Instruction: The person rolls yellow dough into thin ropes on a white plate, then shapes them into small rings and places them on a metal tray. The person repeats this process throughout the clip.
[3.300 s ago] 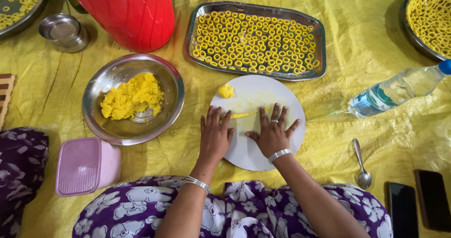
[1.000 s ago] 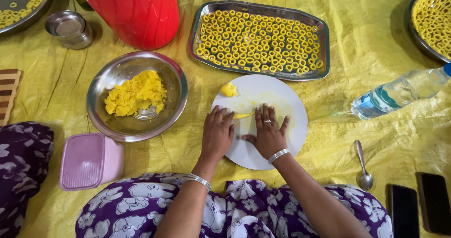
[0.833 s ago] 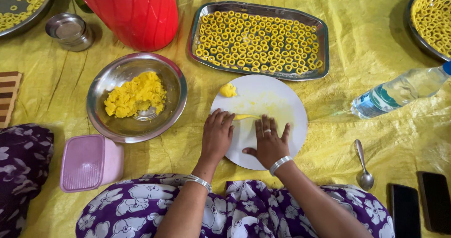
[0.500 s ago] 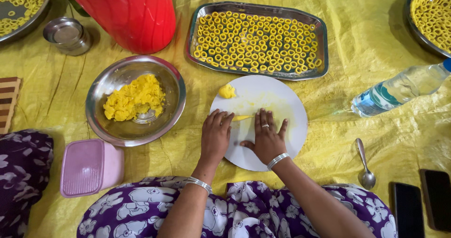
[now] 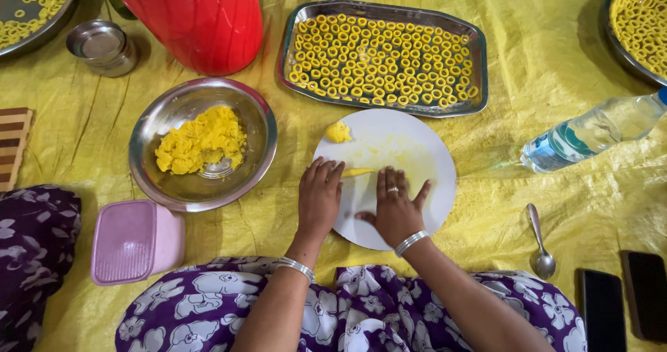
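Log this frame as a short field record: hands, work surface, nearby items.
left hand: left hand flat, palm down on round white plate
right hand: right hand flat on the plate, ring on one finger
between hands: thin yellow dough strip on the plate
plate top-left: small yellow dough lump
left of plate: round steel bowl holding yellow dough
behind plate: rectangular steel tray of yellow rings
right: clear plastic water bottle, steel spoon

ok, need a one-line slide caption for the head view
Both hands, left and right, roll a yellow dough strip on a white round board, beside a steel bowl.
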